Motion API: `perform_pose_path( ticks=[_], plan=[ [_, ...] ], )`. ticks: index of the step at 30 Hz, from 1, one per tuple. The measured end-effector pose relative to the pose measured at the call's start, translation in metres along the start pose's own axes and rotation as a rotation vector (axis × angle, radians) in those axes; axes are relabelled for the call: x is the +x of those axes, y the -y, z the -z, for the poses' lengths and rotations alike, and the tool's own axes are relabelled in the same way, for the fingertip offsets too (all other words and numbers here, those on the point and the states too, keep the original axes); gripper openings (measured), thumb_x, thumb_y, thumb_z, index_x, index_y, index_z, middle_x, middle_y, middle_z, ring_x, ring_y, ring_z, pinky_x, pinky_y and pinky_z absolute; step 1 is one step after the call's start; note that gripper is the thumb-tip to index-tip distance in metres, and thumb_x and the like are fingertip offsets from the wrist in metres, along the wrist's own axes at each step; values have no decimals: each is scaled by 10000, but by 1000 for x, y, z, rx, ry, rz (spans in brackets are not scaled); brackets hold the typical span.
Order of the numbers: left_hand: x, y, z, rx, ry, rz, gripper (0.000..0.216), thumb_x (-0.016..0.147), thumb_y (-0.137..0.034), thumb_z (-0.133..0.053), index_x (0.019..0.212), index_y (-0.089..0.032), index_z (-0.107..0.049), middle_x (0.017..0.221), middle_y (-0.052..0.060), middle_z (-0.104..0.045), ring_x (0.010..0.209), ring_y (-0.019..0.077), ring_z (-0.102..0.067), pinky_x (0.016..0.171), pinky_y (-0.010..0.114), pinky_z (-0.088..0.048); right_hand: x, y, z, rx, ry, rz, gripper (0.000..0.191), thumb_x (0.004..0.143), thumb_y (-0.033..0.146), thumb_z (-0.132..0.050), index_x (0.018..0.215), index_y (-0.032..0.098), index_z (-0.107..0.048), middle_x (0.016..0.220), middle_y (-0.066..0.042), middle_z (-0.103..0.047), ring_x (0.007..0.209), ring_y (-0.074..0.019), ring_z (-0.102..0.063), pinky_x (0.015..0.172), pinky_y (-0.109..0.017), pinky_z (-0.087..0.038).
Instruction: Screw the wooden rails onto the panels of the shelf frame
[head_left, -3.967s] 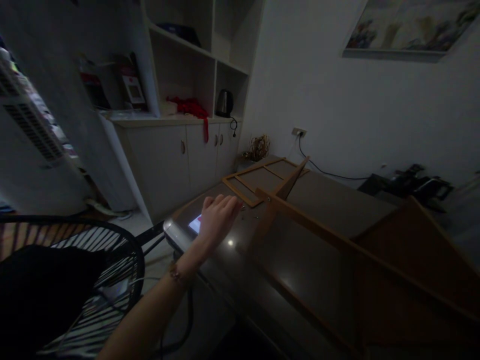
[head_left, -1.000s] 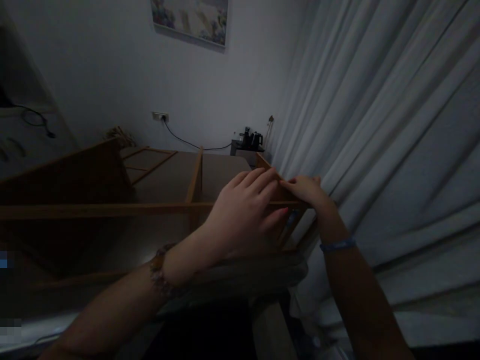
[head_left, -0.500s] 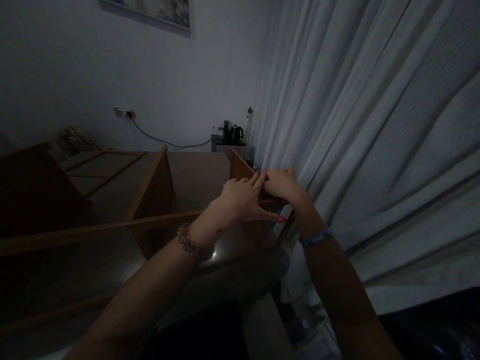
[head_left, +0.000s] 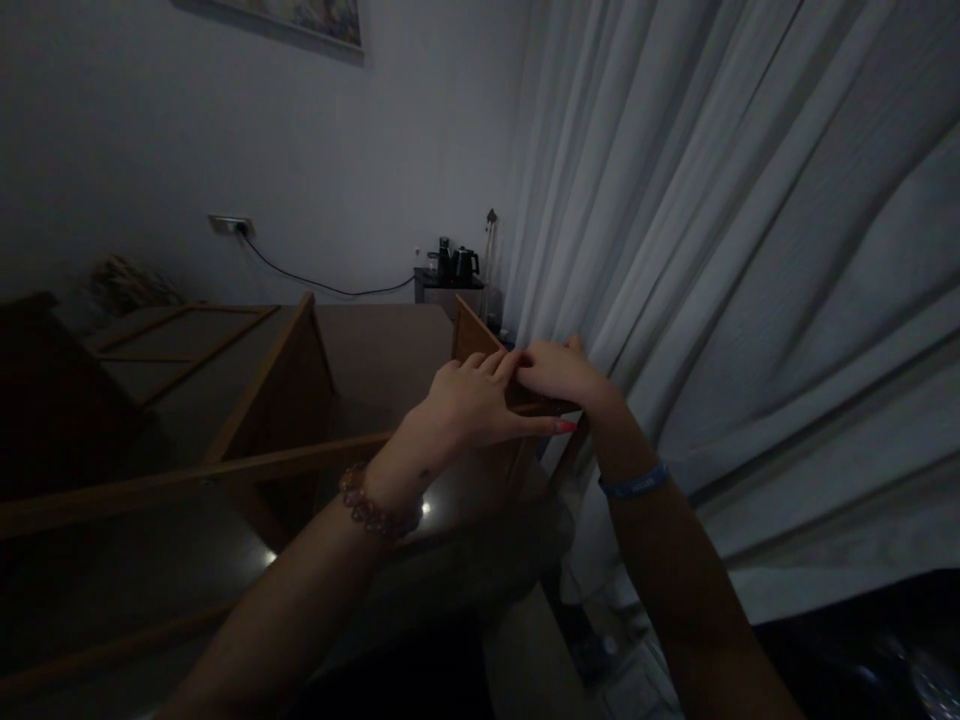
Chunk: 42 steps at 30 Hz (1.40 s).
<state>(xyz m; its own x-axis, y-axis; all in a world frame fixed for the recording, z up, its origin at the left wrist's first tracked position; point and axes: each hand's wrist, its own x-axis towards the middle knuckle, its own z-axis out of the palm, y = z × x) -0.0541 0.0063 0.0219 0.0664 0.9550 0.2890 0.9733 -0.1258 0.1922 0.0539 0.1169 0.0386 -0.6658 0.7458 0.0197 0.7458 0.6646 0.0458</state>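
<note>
A dim wooden frame with a long wooden rail (head_left: 292, 462) and upright boards lies in front of me. My left hand (head_left: 472, 400) lies over the rail near its right end, fingers bent across the top and thumb stretched to the right along the front. Close beside it, my right hand (head_left: 559, 372) curls over the corner where the rail meets the end board (head_left: 474, 335); its fingertips are partly hidden. The left fingertips touch or nearly touch the right hand. A beaded bracelet (head_left: 375, 510) circles my left wrist, a blue band (head_left: 636, 482) my right.
Another upright board (head_left: 274, 385) divides the frame at left. Light curtains (head_left: 712, 300) hang close on the right. At the back, a black kettle (head_left: 465, 263) stands on a small cabinet (head_left: 450, 292), with a cord (head_left: 330, 290) running to a wall socket (head_left: 231, 225).
The view has shifted slightly, so the background sits a little further left. My left fingers are more bent and have slid slightly along; my right hand stays at the corner.
</note>
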Motion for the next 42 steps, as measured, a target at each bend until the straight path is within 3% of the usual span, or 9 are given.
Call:
perform_pose_path(
  ticks=[5,12,15,18,22,27,33,36,42],
  plan=[
    [1,-6,-3,68,-81,6,956,718,-880,-426,1327,-152,-540,1416,162,-536,1234,363,-535,990,449,-426,-7,-5,2,122,85,73,390,944,356,-400,822,169,-720,824,-82,-733,813,-213,-662,805,-322,-378],
    [-69,-24,-69,124,-724,-396,261,948,-438,-478,839,-269,-644,796,33,-684,778,208,-593,685,378,-436,-10,-6,-6,170,16,10,448,942,446,-400,834,176,-741,767,-64,-714,824,-225,-672,882,-341,-350],
    [-81,-6,-110,29,-437,-669,161,898,-362,-570,778,-279,-637,723,-3,-666,713,168,-586,607,336,-421,-9,-6,-10,206,2,-3,465,938,456,-392,818,172,-741,740,-55,-703,808,-222,-673,884,-342,-350],
    [-56,24,-128,-205,-450,-222,243,882,-312,-519,660,-229,-576,636,5,-608,636,161,-566,622,309,-445,-8,-7,-12,198,-18,-7,465,936,462,-391,805,183,-740,704,-49,-693,812,-224,-669,910,-364,-332],
    [0,59,-111,-266,-625,89,249,942,-234,-346,1032,-179,-572,957,102,-647,870,211,-608,765,363,-511,-7,-7,-12,205,-17,5,464,930,470,-389,793,186,-729,714,-55,-695,809,-227,-654,897,-378,-336],
    [53,63,-78,-403,-779,-168,405,996,-256,-263,1352,-176,-438,1416,129,-513,1339,191,-443,1123,379,-350,-9,-6,-10,217,-15,11,438,925,449,-404,731,180,-690,663,-45,-661,759,-217,-643,874,-384,-332],
    [78,62,-93,-500,-629,-344,470,1039,-415,-206,1252,-194,-561,1148,87,-681,1193,188,-567,1096,394,-379,-8,-3,-14,160,-74,36,445,936,427,-396,703,212,-708,695,-41,-672,808,-235,-634,928,-467,-271],
    [82,66,-105,-470,-668,-331,544,1035,-449,-162,960,-187,-633,1072,97,-674,1177,211,-563,1094,419,-382,-15,-2,-13,195,-257,18,396,930,452,-448,783,217,-731,696,-37,-667,788,-231,-624,905,-473,-277],
    [83,62,-108,-437,-690,-298,509,1041,-407,-144,895,-188,-580,997,85,-646,1046,210,-549,1043,418,-389,-93,4,-55,339,-1206,-36,216,946,280,-517,1128,226,-622,755,28,-609,633,-130,-529,852,-385,-335]
  ],
)
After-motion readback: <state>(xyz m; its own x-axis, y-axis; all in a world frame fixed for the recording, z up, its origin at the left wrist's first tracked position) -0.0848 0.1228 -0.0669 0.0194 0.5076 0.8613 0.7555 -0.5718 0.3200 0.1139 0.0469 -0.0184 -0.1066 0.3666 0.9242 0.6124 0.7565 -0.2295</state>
